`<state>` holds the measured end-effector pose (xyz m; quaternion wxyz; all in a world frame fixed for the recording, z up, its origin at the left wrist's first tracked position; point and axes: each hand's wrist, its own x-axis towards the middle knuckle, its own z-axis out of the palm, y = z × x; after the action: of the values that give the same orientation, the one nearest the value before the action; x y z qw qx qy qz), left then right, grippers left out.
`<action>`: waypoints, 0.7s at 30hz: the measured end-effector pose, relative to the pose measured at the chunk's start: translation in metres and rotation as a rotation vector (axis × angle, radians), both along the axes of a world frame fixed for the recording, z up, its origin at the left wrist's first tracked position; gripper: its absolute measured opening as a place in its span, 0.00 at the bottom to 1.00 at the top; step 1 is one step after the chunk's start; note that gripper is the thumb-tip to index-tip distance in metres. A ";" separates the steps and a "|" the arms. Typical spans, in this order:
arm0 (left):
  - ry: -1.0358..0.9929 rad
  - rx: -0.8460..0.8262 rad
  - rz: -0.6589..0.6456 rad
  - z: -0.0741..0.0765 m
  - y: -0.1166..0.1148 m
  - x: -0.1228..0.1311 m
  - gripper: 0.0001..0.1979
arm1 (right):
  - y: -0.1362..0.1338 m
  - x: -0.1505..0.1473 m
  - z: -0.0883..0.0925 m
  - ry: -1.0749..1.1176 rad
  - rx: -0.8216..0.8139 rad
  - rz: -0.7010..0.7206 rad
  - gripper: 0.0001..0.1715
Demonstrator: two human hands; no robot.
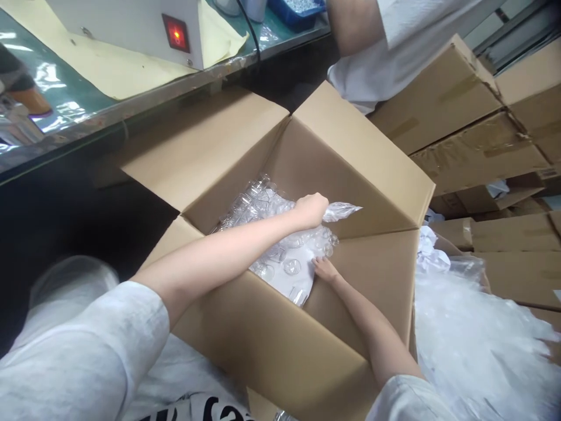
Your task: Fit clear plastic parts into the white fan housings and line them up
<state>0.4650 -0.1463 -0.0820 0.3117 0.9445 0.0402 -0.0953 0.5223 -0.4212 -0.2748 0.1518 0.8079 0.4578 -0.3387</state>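
left hand (312, 209): fisted, bag neck gripped
right hand (323, 269): fingers spread flat against bag
bag (284, 257): clear, held inside cardboard box (350, 158)

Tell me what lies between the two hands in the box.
In the head view, only the clear plastic bag lies between left hand and right hand.

Bright room light. Glare lies on the green table (65, 99) at ten o'clock, with deep shadow under it. The clear bag (284, 257) glints; the plastic heap (473, 345) at four o'clock looks washed out.
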 end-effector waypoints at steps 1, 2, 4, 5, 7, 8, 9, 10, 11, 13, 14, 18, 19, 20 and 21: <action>0.005 0.004 -0.001 0.000 0.000 0.000 0.17 | -0.001 0.004 -0.002 0.004 0.004 0.025 0.13; 0.012 0.009 -0.001 0.000 0.000 0.001 0.17 | -0.001 0.009 -0.002 0.011 0.022 0.034 0.12; 0.028 0.020 -0.002 -0.001 0.000 0.002 0.18 | 0.004 0.018 0.000 0.028 0.099 0.008 0.12; 0.038 0.024 -0.006 -0.001 0.000 0.002 0.18 | 0.007 0.022 0.003 0.036 0.155 -0.026 0.11; 0.069 0.028 -0.019 -0.002 0.000 0.002 0.17 | 0.018 0.028 0.011 0.057 0.289 -0.122 0.11; 0.089 0.028 -0.027 -0.003 -0.001 0.002 0.16 | 0.026 0.031 0.016 0.072 0.363 -0.181 0.11; 0.112 0.030 -0.034 -0.004 -0.002 0.002 0.17 | 0.035 0.033 0.023 0.093 0.438 -0.246 0.11; 0.136 0.031 -0.042 -0.005 -0.003 0.002 0.18 | 0.044 0.035 0.029 0.120 0.513 -0.316 0.11; 0.162 0.031 -0.054 -0.006 -0.005 0.002 0.19 | 0.055 0.035 0.036 0.152 0.586 -0.392 0.12; 0.203 0.026 -0.086 -0.006 -0.006 0.002 0.20 | 0.077 0.036 0.050 0.225 0.721 -0.552 0.12; 0.210 0.023 -0.098 -0.005 -0.007 0.002 0.19 | 0.087 0.035 0.056 0.262 0.780 -0.634 0.12; 0.132 0.047 -0.026 0.000 -0.004 0.002 0.16 | 0.115 0.035 0.067 0.399 0.907 -0.975 0.12; 0.104 0.055 0.007 0.002 -0.003 0.002 0.16 | 0.117 0.035 0.066 0.430 0.901 -1.066 0.13; 0.079 0.059 0.038 0.003 -0.002 0.001 0.16 | 0.116 0.034 0.064 0.458 0.877 -1.161 0.14; 0.059 0.058 0.063 0.005 0.000 0.000 0.16 | 0.113 0.033 0.060 0.486 0.834 -1.261 0.14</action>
<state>0.4654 -0.1466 -0.0773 0.2860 0.9482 0.0817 -0.1118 0.5548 -0.3082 -0.2150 -0.4878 0.8086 0.0232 -0.3283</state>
